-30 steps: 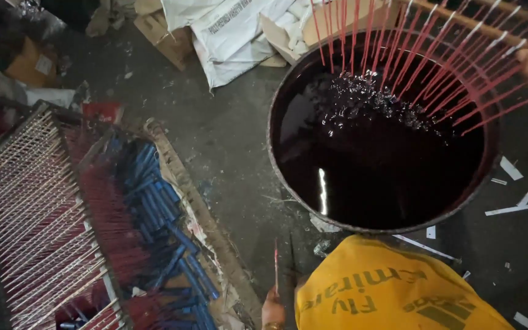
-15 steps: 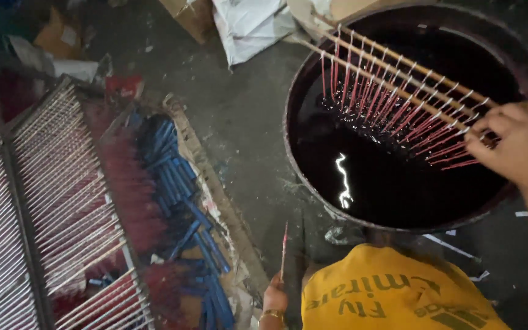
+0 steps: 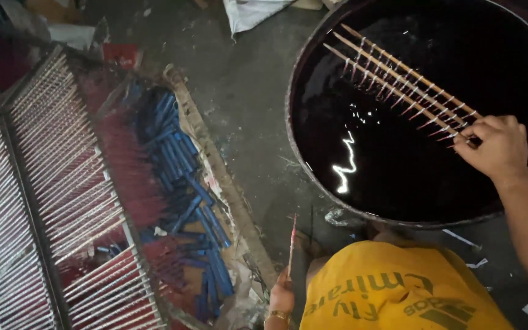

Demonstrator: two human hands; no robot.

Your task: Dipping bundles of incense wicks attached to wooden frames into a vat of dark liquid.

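The right hand (image 3: 495,146) pinches a rack of thin sticks (image 3: 398,79) dipped into the dark dye vat (image 3: 313,183), while the left hand (image 3: 281,296) grips one stick (image 3: 292,244); lifting level comes next

The vat (image 3: 300,79) has a dark rim and holds near-black, glossy liquid (image 3: 398,165) with a white glint. The wooden frame (image 3: 398,79) is tan, its sticks stained reddish-pink. The shirt (image 3: 392,293) is yellow with grey lettering. The racks (image 3: 50,183) show rows of pale and red sticks beside blue sticks (image 3: 178,177). The floor (image 3: 239,98) is dark grey.
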